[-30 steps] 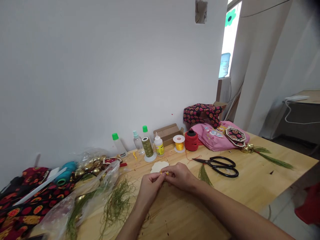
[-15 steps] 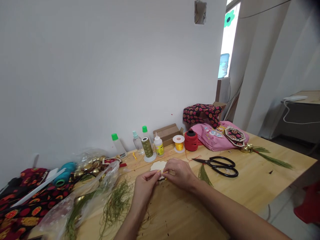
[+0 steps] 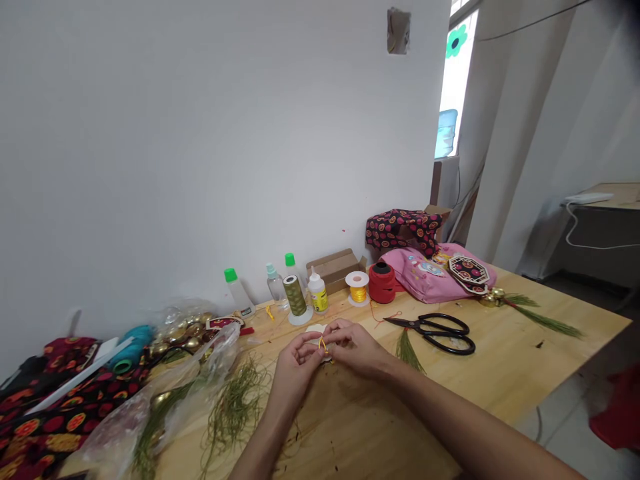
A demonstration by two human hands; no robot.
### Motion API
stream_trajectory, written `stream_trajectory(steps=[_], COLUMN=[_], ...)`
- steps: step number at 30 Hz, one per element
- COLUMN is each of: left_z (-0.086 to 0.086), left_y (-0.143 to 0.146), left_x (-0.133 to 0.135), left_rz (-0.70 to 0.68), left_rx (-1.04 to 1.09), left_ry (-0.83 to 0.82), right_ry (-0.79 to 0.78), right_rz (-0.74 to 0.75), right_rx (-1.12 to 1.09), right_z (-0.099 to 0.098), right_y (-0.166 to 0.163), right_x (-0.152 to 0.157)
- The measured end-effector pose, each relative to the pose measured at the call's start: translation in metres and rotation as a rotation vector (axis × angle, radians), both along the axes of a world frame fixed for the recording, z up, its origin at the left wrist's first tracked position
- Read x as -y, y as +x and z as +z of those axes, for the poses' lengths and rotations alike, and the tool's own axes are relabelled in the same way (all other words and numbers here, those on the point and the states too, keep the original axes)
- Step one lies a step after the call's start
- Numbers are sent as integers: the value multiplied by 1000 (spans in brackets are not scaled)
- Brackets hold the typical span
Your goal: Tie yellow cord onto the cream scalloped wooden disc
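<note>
My left hand (image 3: 295, 363) and my right hand (image 3: 356, 347) meet over the wooden table (image 3: 500, 373), fingertips pinched together. Between them runs a short piece of yellow cord (image 3: 323, 345), held by both hands. Just behind my fingers lies a pale scalloped disc (image 3: 316, 329), mostly hidden by the hands. Loose green thread strands (image 3: 233, 407) lie to the left of my left wrist.
Black scissors (image 3: 440, 331) lie to the right of my hands. Along the wall stand small bottles (image 3: 238, 291), an olive thread cone (image 3: 295, 297), a glue bottle (image 3: 318, 291), a yellow cord spool (image 3: 358, 288) and a red spool (image 3: 382, 282). Pink cloth (image 3: 425, 273) at back right, patterned fabric (image 3: 45, 413) and a plastic bag (image 3: 165, 393) at left.
Both hands have shifted slightly away from me toward the scalloped disc, which they now cover more. The yellow cord stays pinched between them.
</note>
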State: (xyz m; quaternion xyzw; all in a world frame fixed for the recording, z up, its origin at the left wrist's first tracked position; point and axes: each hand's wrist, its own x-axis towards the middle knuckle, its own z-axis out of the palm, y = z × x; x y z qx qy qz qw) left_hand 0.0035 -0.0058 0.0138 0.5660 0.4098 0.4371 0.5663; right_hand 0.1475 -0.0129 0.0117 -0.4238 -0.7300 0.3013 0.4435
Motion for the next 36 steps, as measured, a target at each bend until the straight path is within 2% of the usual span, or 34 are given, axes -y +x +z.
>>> stream_trajectory(steps=[6,10,14,17,20,22,25,28,31,33,36], left_z=[1,1,2,2,2,1,1,1,0,0,-1], left_y=[2,0,-1,0,1,2,1,0,0,1,3], left_x=[1,-1,0,1,2,3,3,4,4,4,4], left_rz=[-18,59,55,30,8,1,-9,-7,1,1,-7], left_rx=[-24,-74,-105,-107,-115,-131,-162,-203,-234,-262,-337], left_ry=[0,3,19,17,29,50,93,135,154,162,171], right_ry=[-151,-222,-169,31,50,10,-122,-87,-168,-219,-220], right_rz=[21,81,268,240,103,108,195,36,89,126,104], right_rx=[-265,-516,-715,-806,-696,-542,-84,302,393,377,292], right_z=[2,22,47,57,64,67,61,44,28,22,19], right_y=[0,13,53,90,103,93,60,33,28,34,44], right_x=[-3,2,18,30,34,30,19,9,5,3,2])
